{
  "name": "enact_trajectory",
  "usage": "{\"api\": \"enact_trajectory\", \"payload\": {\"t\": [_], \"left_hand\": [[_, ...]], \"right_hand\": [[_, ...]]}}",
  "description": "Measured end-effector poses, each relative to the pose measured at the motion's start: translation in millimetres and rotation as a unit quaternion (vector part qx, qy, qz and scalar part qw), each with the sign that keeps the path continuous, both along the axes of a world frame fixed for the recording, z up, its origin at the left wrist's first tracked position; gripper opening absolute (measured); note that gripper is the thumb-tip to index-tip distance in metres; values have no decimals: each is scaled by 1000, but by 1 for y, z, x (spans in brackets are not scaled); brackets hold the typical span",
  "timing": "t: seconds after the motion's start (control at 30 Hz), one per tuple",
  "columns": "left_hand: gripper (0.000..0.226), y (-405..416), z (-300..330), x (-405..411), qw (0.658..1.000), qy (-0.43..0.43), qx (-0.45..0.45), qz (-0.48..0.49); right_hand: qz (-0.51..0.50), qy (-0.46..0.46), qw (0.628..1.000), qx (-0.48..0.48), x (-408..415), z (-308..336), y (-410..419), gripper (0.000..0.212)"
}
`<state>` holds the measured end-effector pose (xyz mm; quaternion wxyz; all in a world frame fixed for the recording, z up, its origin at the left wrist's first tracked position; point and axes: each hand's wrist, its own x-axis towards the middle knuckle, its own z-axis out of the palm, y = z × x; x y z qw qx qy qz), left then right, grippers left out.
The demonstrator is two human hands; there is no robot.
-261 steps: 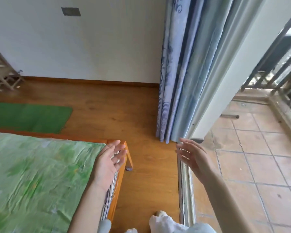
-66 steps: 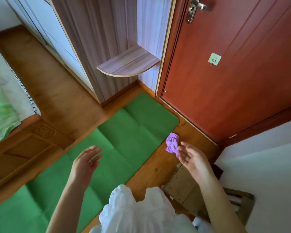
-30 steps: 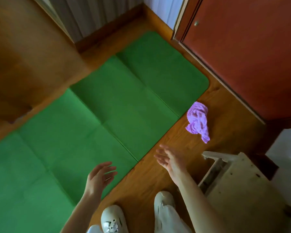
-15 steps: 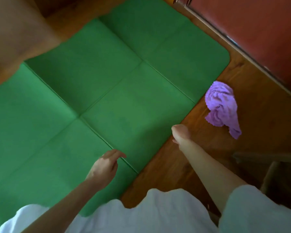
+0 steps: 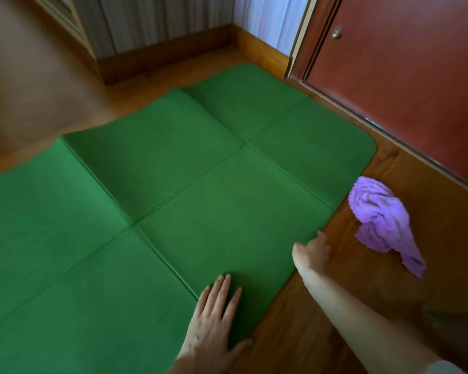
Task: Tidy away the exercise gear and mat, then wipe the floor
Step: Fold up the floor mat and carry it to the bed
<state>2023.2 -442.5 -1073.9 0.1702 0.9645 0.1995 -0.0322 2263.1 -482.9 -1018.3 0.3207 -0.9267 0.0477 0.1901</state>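
Two hands are working at a green mat (image 5: 173, 201) lying flat on the wooden floor (image 5: 335, 314): we are pressing our left hand (image 5: 214, 327) flat, our right hand (image 5: 312, 251) is reaching its edge, grip unclear, where this light, creased, foldable mat lifts best.

Since 0.5 s ago, the left hand (image 5: 214, 323) has flattened onto the green mat (image 5: 152, 211); the right hand (image 5: 310, 253) has reached its edge.
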Motion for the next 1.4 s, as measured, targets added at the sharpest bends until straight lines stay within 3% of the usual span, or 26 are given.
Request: {"api": "enact_trajectory", "payload": {"t": [0.07, 0.17, 0.37, 0.6, 0.73, 0.8, 1.0, 1.13, 1.23, 1.4], "left_hand": [[92, 1, -7, -4, 999, -22, 29, -33], [60, -2, -15, -12, 997, -60, 57, -1], [50, -10, -28, -18, 982, -105, 156, 31], [55, -14, -10, -6, 974, -106, 201, -20], [90, -9, 14, -8, 976, -87, 190, -59], [96, -4, 27, -14, 976, -74, 195, -69], [82, 16, 71, -30, 964, -69, 232, -115], [76, 33, 104, -34, 948, -78, 279, -130], [79, 38, 122, -36, 947, -76, 280, -137], [70, 49, 136, -46, 947, -63, 289, -128]], "right_hand": [[-31, 6, 999, 27, -5, 5, -5, 57], [-22, 37, 998, 37, -12, 16, -6, 51], [-16, 88, 992, 92, -22, 25, -5, 68], [-85, 149, 959, 225, -26, 35, -15, 66], [-104, 167, 939, 283, -25, 32, -24, 73], [-149, 171, 920, 320, -21, 32, -26, 69], [-211, 136, 876, 412, -10, 52, -11, 47], [-124, 79, 904, 402, -22, 60, 3, 45], [22, 9, 942, 334, -40, 70, 19, 49], [198, -67, 929, 305, -64, 86, 52, 61]]}}
